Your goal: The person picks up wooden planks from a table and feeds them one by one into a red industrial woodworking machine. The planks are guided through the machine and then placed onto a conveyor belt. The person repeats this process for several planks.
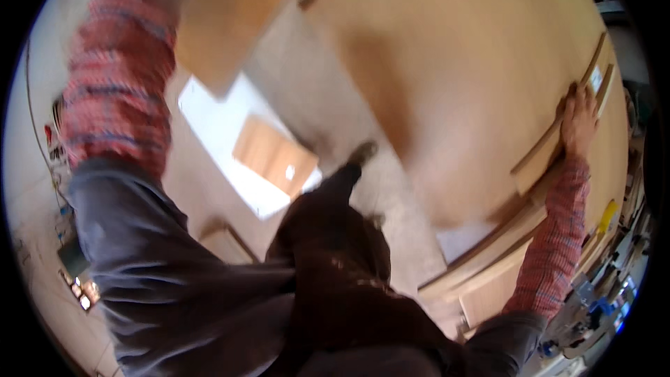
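My right hand (578, 120) lies over narrow wooden boards (541, 157) on a large light-brown wooden panel (474, 63). Its fingers stretch forward across the boards, slightly apart. At the upper left my left arm (122, 77), in a red checked sleeve, reaches up past the picture's top edge, so that hand is out of sight. Beside this forearm is a smeared brown wood panel (234, 17); whether my left hand touches it cannot be seen.
On the floor lies a white sheet (216, 126) with a wood-grain piece (274, 153) on top. Boards (481, 265) run along the large panel's near side. Tools and clutter (593, 314) line the right edge. My shoe (363, 152) stands between the panels.
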The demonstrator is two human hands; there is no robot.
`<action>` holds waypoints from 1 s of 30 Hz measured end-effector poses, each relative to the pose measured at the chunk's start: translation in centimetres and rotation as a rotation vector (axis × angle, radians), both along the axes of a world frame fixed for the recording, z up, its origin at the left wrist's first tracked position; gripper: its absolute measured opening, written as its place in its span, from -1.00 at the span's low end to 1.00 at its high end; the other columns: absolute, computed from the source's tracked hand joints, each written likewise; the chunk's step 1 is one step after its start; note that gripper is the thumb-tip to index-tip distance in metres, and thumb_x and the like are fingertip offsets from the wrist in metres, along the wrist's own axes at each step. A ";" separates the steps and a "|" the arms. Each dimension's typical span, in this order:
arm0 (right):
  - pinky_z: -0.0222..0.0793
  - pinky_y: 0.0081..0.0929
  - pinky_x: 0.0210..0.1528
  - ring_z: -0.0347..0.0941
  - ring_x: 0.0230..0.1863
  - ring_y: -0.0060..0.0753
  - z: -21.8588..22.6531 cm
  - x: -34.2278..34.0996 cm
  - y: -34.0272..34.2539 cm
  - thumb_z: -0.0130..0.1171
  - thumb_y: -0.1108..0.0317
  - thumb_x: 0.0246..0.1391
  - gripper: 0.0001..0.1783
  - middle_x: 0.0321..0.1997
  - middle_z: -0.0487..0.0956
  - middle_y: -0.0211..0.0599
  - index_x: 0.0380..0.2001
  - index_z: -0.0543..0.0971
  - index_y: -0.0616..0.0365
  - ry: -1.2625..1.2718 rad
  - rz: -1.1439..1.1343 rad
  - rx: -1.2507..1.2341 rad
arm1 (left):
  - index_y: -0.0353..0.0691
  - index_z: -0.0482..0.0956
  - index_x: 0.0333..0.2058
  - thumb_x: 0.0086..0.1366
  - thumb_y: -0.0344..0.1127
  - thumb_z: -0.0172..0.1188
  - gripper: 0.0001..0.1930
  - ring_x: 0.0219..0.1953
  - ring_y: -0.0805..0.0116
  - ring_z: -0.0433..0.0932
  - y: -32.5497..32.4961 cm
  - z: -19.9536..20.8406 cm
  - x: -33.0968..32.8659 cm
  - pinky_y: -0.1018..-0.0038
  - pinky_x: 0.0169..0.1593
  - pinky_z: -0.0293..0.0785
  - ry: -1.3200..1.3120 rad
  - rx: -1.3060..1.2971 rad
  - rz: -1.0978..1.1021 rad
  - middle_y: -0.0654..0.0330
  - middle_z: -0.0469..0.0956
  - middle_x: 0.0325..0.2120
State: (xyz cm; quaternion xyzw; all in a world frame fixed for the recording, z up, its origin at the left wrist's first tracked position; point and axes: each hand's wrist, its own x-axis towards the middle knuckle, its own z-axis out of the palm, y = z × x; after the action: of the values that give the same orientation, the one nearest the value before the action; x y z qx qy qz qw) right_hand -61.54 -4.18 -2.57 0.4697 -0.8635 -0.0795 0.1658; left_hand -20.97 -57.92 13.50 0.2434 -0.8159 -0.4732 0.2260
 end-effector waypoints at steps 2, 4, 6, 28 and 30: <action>0.10 0.08 0.36 0.15 0.42 0.05 0.4 0.9 -0.7 -0.10 0.09 0.34 -0.40 0.50 0.18 -0.22 0.41 0.24 -0.12 -0.020 -0.019 0.066 | -0.17 0.53 0.19 0.40 0.17 0.09 -0.40 0.07 0.32 0.52 -2.5 -0.7 4.7 0.33 0.16 0.42 -0.234 -0.111 0.145 0.17 0.56 0.09; 0.10 0.09 0.36 0.17 0.41 0.05 1.9 1.2 1.4 -0.03 0.14 0.30 -0.43 0.46 0.22 -0.19 0.36 0.31 -0.08 -0.002 -0.148 0.129 | -0.13 0.43 0.29 0.24 0.38 0.17 -0.16 0.29 0.38 0.33 0.8 0.2 4.0 0.43 0.39 0.15 -0.260 -0.024 0.191 0.13 0.48 0.20; 0.11 0.07 0.36 0.19 0.39 0.04 1.9 2.9 2.0 0.03 0.19 0.27 -0.48 0.41 0.28 -0.16 0.28 0.38 -0.02 0.007 -0.231 0.138 | -0.24 0.48 0.17 0.36 0.18 0.13 -0.36 0.05 0.44 0.51 -0.6 -2.1 5.1 0.47 0.13 0.39 -0.233 0.152 0.180 0.17 0.58 0.02; 0.37 -0.26 0.14 0.47 0.09 -0.09 6.0 33.4 -26.0 0.08 -0.30 0.22 -0.11 0.03 0.53 0.14 0.14 0.38 0.46 -1.795 -0.362 -1.315 | -0.38 0.47 0.10 0.46 -0.06 0.11 -0.52 -0.06 0.42 0.55 11.5 -2.6 1.5 0.48 0.03 0.46 -0.058 0.386 0.019 0.13 0.57 -0.04; 0.36 -0.26 -0.10 0.41 -0.21 -0.31 5.0 33.4 -22.1 0.00 -0.18 0.34 -0.38 -0.30 0.48 -0.16 -0.15 0.44 0.31 -1.753 -0.250 -1.327 | -0.37 0.48 0.08 0.46 -0.07 0.12 -0.54 -0.09 0.45 0.53 16.1 -2.5 0.9 0.49 0.01 0.45 -0.058 0.361 0.005 0.15 0.57 -0.06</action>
State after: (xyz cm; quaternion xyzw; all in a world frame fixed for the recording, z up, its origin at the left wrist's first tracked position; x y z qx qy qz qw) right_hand -28.19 -26.24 2.43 0.0908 -0.5943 0.7433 -0.2935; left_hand -20.05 -41.82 10.97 0.2957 -0.7232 -0.6043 0.1561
